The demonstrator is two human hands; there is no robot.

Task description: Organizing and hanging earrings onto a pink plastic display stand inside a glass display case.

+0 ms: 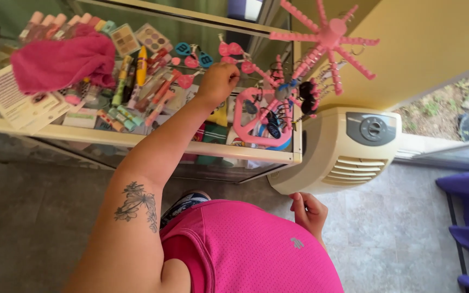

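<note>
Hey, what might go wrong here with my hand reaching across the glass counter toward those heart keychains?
1. The left hand reaches over packed cosmetic tubes; the forearm may sweep some off the glass counter.
2. The pink keychain stand sits close beside the hand; a bump might tip it.
3. The pink cloth lies piled over other items and may drag them if snagged.

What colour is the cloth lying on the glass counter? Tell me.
Pink; the cloth shows in the head view.

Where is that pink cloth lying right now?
In the head view the pink cloth lies bunched at the left end of the glass counter, on the makeup tubes, far left of the reaching left hand.
</note>
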